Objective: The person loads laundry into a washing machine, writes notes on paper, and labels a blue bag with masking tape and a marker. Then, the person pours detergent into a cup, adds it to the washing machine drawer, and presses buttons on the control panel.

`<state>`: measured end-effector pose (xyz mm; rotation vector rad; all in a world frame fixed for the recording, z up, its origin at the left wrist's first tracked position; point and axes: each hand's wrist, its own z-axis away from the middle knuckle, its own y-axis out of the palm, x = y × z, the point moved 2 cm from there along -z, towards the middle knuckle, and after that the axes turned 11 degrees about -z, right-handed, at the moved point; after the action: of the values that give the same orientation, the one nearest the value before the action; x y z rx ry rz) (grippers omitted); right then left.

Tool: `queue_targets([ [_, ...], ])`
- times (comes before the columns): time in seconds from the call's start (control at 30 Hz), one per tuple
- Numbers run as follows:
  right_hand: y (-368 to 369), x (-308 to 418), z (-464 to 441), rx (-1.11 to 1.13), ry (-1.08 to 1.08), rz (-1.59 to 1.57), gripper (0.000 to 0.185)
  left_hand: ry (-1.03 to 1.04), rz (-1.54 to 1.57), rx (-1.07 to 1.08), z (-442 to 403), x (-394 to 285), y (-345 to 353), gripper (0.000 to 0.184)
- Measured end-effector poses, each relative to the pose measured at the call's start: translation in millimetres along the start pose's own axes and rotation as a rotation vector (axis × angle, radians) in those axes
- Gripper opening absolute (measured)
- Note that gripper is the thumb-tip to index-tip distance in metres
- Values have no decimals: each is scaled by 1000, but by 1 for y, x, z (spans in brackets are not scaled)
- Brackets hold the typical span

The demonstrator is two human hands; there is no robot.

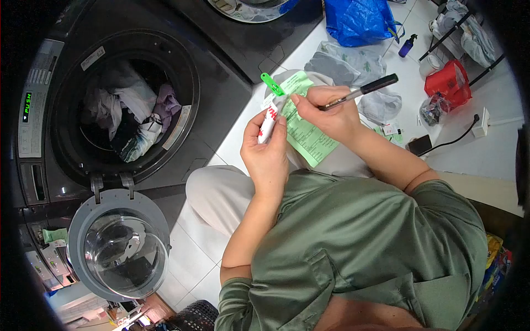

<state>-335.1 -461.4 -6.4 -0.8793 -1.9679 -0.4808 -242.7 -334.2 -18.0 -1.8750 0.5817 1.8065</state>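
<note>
My left hand [265, 157] is closed round a white strip [269, 124] with red writing, possibly folded or rolled. At its far end sits a bright green plastic clip [271, 84]. My right hand [334, 113] has a black marker pen [367, 90] tucked between its fingers, pointing up and right. The thumb and forefinger of that hand pinch close to the clip and strip; whether they touch them I cannot tell. Below both hands a green printed slip [313, 144] lies over my lap.
On the left, a dark washing machine [207, 127] stands with its round door [77, 248] swung down and clothes [130, 94] in the drum. A blue bag [359, 22], plastic bags [348, 63], a spray bottle [407, 46] and a red bag [448, 84] lie on the tiled floor.
</note>
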Motion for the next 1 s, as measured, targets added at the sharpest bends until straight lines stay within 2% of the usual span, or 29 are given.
queue_targets([
  [0.07, -1, 3, -2, -31, 40, -7, 46, 2, -32, -4, -1, 0, -1, 23],
  [0.27, 0, -4, 1, 39, -65, 60, 45, 0, -22, -5, -1, 2, -1, 25],
  [0.33, 1, -1, -1, -5, 8, 40, 46, 18, -111, -13, -2, 5, -3, 26],
  [0.43, 2, -4, -2, -23, 56, -6, 44, 13, 4, -34, -2, 3, 0, 26],
  [0.67, 3, -8, -2, -16, 23, -9, 47, -4, -3, -5, -1, 2, -1, 25],
  [0.77, 0, -2, -2, 13, 172, -111, 46, -8, -19, -8, -2, 4, -1, 25],
  [0.87, -8, -4, -3, -91, 325, -184, 46, -1, 28, -15, -3, 5, 0, 25],
  [0.97, -13, -5, 4, 8, 129, -7, 44, -7, 19, -2, -3, 7, -1, 24],
  [1.0, -13, -5, 5, 12, 123, -10, 44, -16, 16, 5, -2, 4, -1, 24],
])
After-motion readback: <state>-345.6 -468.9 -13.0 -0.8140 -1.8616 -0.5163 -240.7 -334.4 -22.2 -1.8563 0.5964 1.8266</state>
